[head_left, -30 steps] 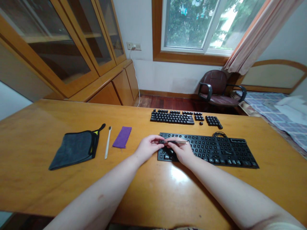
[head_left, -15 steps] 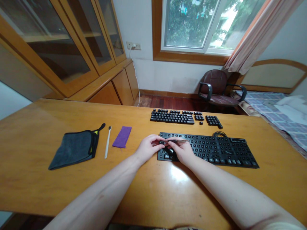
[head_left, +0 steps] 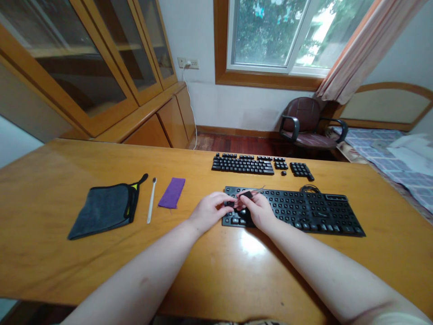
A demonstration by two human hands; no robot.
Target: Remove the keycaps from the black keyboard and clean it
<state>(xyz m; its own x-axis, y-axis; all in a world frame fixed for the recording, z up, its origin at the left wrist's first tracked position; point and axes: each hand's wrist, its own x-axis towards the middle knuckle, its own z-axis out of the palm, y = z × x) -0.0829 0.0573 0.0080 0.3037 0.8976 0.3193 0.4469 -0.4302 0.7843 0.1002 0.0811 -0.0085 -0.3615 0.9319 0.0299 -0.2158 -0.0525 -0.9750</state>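
My left hand [head_left: 214, 210] is closed, its thumb and fingertips pinching a small black keycap [head_left: 229, 204] over the left end of a black keyboard [head_left: 297, 210]. Beside it, my right hand [head_left: 260, 211] grips a keycap puller by its black handle [head_left: 246, 195]. The puller's thin wire end points up and to the right, away from the left hand. The fingertips of both hands are close together. Most of the keyboard shows bare switch stems, with keycaps still along its front row. Part of its left side is hidden by my right hand.
Loose keycaps [head_left: 241, 165] lie in keyboard order at the desk's far edge. To the left are a purple cloth [head_left: 172, 193], a white toothbrush [head_left: 152, 203] and a folded grey cloth [head_left: 104, 210]. A coiled cable [head_left: 310, 189] sits behind the keyboard. A chair [head_left: 306, 124] stands beyond the desk.
The puller has turned in my right hand, so its black handle shows more and its wire end tilts up. My left hand keeps the keycap in nearly the same place.
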